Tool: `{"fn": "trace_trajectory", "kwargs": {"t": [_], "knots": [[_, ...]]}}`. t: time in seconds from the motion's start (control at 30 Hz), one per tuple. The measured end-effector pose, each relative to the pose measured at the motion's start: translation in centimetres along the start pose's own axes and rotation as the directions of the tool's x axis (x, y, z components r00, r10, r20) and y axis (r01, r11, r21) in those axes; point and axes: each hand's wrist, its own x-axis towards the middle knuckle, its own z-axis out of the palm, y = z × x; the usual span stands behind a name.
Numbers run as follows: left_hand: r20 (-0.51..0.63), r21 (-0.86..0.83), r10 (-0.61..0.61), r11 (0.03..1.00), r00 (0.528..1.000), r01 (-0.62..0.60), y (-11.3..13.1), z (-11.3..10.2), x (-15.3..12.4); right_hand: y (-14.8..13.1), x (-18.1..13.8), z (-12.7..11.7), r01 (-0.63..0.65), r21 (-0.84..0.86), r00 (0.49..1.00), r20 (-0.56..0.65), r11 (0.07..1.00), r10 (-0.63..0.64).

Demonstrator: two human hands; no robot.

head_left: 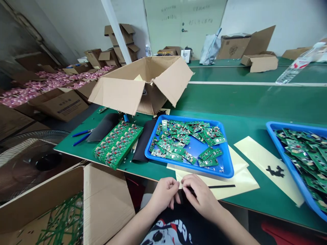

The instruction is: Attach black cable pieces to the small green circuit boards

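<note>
My left hand [165,193] and my right hand [200,194] meet at the table's front edge, fingertips pinched close together. Whatever lies between them is too small or hidden to make out. Just beyond, a blue tray [190,170] holds many small green circuit boards [176,136]. Under its near side lie pale yellow sheets [245,182], with a thin black strip [222,186] on them beside my right hand. Left of the tray are a curved black sheet [142,143] and a stack of unseparated circuit board panels [117,144].
Blue-handled pliers [82,136] lie at the left. An open carton [122,92] stands behind the tray; another carton [107,204], with green scraps, is at lower left. A second blue tray [288,163] of boards and a yellow sheet with black pieces [276,171] sit right.
</note>
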Motion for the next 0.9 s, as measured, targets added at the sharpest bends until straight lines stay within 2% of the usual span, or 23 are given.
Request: {"fn": "trace_trajectory", "kwargs": {"t": [0.1,0.17,0.2,0.23,0.27,0.33,0.4,0.5,0.57,0.63,0.67,0.7,0.8,0.9], "knots": [[-0.034,0.090,0.007,0.996,0.999,-0.004,0.7,-1.0,-0.6,0.8,-1.1,-2.0,-0.163,0.191,0.983,-0.050,0.968,0.176],[-0.086,0.182,0.048,0.983,0.995,-0.031,1.6,-1.5,-1.4,1.4,-2.0,-3.1,-0.229,0.253,0.964,-0.075,0.940,0.255],[-0.123,0.255,0.100,0.965,0.987,-0.066,2.0,-1.7,-1.9,1.7,-2.3,-3.4,-0.249,0.259,0.957,-0.082,0.933,0.279],[-0.178,0.413,0.226,0.901,0.958,-0.136,2.5,-1.7,-2.4,1.9,-2.5,-3.5,-0.265,0.257,0.952,-0.084,0.929,0.295],[-0.184,0.547,0.355,0.812,0.917,-0.204,2.9,-1.6,-2.8,2.0,-2.7,-3.4,-0.276,0.251,0.948,-0.087,0.928,0.306],[-0.072,0.730,0.569,0.590,0.819,-0.346,3.3,-1.0,-3.2,2.0,-2.7,-3.1,-0.291,0.253,0.941,-0.098,0.923,0.324],[0.075,0.811,0.694,0.376,0.716,-0.448,3.4,-0.4,-3.2,1.9,-2.6,-2.8,-0.296,0.293,0.936,-0.102,0.909,0.338],[0.240,0.853,0.794,0.102,0.558,-0.513,2.9,0.2,-2.8,1.8,-2.6,-2.9,-0.325,0.389,0.908,-0.127,0.862,0.400],[0.271,0.849,0.854,0.006,0.444,-0.529,2.7,0.2,-2.8,1.9,-2.7,-3.1,-0.338,0.452,0.884,-0.147,0.826,0.443],[0.243,0.843,0.903,-0.016,0.354,-0.538,2.7,0.1,-2.7,1.9,-2.8,-3.3,-0.336,0.499,0.875,-0.149,0.799,0.461],[0.244,0.833,0.909,-0.017,0.339,-0.553,2.7,0.0,-2.7,1.9,-2.8,-3.3,-0.334,0.511,0.875,-0.143,0.792,0.462],[0.266,0.818,0.899,-0.020,0.348,-0.575,2.7,0.0,-2.6,1.9,-2.8,-3.3,-0.331,0.518,0.878,-0.137,0.789,0.458],[0.404,0.760,0.797,-0.019,0.450,-0.650,2.4,0.0,-1.7,2.0,-2.6,-3.2,-0.317,0.529,0.878,-0.149,0.787,0.454],[0.468,0.756,0.737,-0.048,0.488,-0.653,1.0,0.0,-0.5,2.2,-2.9,-3.7,-0.316,0.546,0.849,-0.202,0.776,0.488]]}}
